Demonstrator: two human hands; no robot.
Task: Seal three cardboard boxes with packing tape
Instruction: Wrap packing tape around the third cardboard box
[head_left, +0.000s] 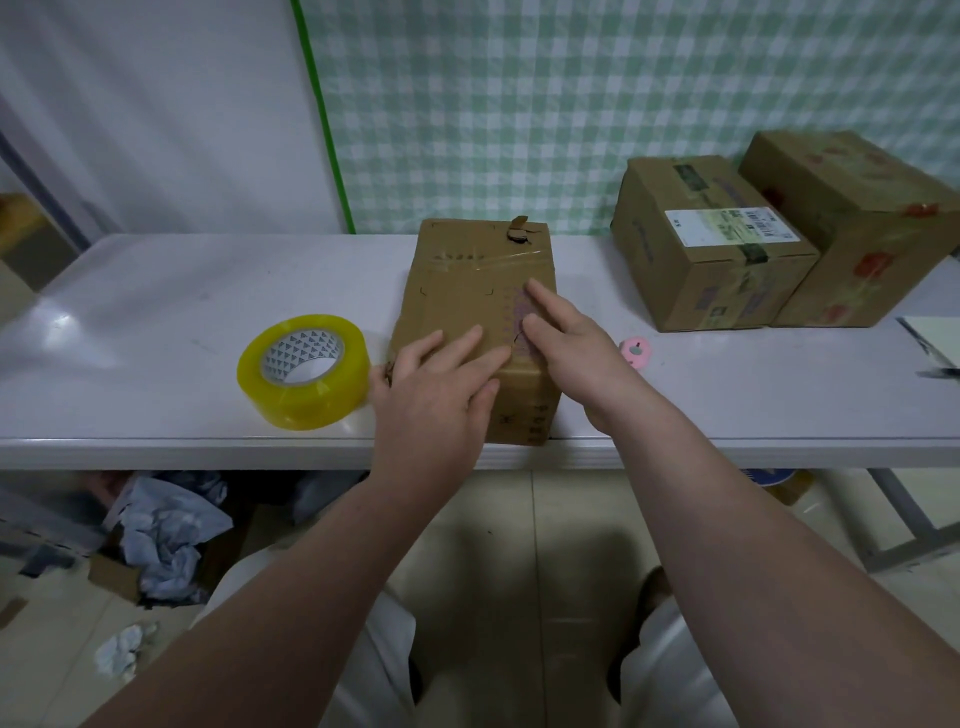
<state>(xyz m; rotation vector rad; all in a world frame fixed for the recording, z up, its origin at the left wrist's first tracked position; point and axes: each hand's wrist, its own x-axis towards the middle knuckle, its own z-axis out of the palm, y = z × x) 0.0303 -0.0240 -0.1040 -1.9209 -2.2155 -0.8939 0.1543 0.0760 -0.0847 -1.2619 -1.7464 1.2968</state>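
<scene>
The box (467, 280) I'm working on sits at the near edge of the table (156, 312), mid-view, its long side running away from me. My left hand (441, 384) lies flat on the near end of its top, fingers straight. My right hand (576, 353) rests beside it toward the right edge, fingers straight too, and neither hand holds anything. I judge this to be smoothing tape down, so I'd press firmly outward from the seam and rub the ends over the edges. The roll (304, 371) lies just left of the box, and a small pink thing (636, 352), perhaps a cutter, lies just right. A labelled box (711, 249) and a flowered box (872, 218) touch at far right. Clear tape is hard to see: one strip (498, 260) glints across the far top, but I can't tell whether the seam under my hands is covered.
</scene>
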